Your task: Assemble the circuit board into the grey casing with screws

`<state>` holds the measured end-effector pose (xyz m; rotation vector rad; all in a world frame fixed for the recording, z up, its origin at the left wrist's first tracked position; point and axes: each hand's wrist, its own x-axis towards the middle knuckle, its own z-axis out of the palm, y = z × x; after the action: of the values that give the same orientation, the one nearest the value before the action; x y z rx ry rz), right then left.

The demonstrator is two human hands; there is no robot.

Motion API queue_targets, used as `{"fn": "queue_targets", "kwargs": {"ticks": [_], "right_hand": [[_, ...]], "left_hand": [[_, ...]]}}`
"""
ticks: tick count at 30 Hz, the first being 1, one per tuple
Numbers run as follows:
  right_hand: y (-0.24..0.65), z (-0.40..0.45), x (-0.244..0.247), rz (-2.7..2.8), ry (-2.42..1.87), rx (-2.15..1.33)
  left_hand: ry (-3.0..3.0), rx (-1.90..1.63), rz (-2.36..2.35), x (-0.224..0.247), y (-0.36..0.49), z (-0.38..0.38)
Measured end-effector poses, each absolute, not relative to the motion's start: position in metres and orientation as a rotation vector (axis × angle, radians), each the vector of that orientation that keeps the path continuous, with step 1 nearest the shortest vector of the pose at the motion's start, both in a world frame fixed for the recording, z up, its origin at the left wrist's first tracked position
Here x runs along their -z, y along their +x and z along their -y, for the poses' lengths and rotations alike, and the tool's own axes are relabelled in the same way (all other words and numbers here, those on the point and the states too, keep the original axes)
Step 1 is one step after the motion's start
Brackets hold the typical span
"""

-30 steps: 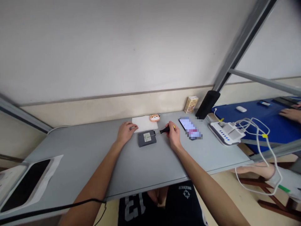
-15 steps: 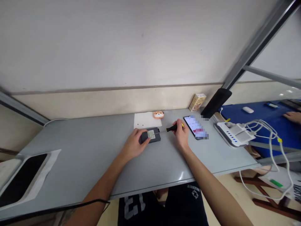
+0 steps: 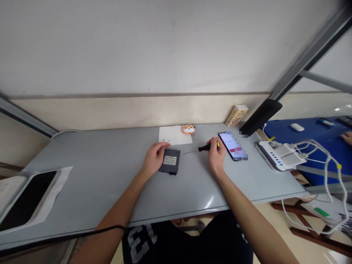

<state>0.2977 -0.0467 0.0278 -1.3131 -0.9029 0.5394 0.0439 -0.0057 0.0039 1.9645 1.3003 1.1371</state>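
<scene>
My left hand [image 3: 154, 157] has its fingers closed on the left edge of a flat dark grey box [image 3: 172, 168] with a pale label. The box lies on the grey desk, turned slightly. In my right hand [image 3: 216, 156] is a screwdriver [image 3: 204, 147] with a black and yellow handle, its thin shaft pointing left. The tip ends just right of the box, apart from it. Beyond the box, a sheet of white paper [image 3: 176, 135] carries two tiny dark pieces near its front edge, too small to name.
An orange animal-face case [image 3: 188, 129] sits on the paper's far right corner. On the right are a lit phone [image 3: 232, 146], a small carton [image 3: 237, 115], and a power strip [image 3: 271, 156] with white cables. A dark tablet-like slab [image 3: 30, 200] lies far left. Another person's hand [image 3: 347, 138] shows far right.
The box has been turned on the desk, and my left hand has shifted from over its top to its left edge. The screwdriver's tip has come off the box.
</scene>
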Motion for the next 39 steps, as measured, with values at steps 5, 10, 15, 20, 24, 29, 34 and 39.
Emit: {"fn": "queue_targets", "kwargs": {"ticks": [5, 10, 15, 20, 24, 29, 34, 39], "right_hand": [[0.292, 0.051, -0.029, 1.024, -1.329, -0.546], [0.29, 0.053, -0.028, 1.025, -1.319, -0.544], [0.29, 0.051, -0.028, 1.006, -1.288, -0.535], [0.291, 0.051, -0.03, 0.978, -1.288, -0.495], [0.294, 0.053, -0.032, 0.979, -1.283, -0.509], [0.293, 0.055, -0.03, 1.087, -1.24, -0.594], [0.286, 0.058, -0.027, 1.146, -1.214, -0.637], [0.286, 0.057, -0.028, 1.11, -1.2, -0.634]], "left_hand": [[2.167, -1.137, -1.208, -0.018, 0.048, 0.017], [2.266, -1.068, -1.078, -0.023, 0.048, 0.021], [2.337, -1.011, -0.999, -0.025, 0.047, 0.023], [2.354, -0.936, -1.001, -0.031, 0.045, 0.025], [2.366, -0.935, -0.993, -0.033, 0.045, 0.025], [2.438, -0.929, -0.961, -0.033, 0.047, 0.025], [2.506, -0.827, -0.984, -0.036, 0.046, 0.029], [2.541, -0.759, -0.994, -0.039, 0.049, 0.034]]}}
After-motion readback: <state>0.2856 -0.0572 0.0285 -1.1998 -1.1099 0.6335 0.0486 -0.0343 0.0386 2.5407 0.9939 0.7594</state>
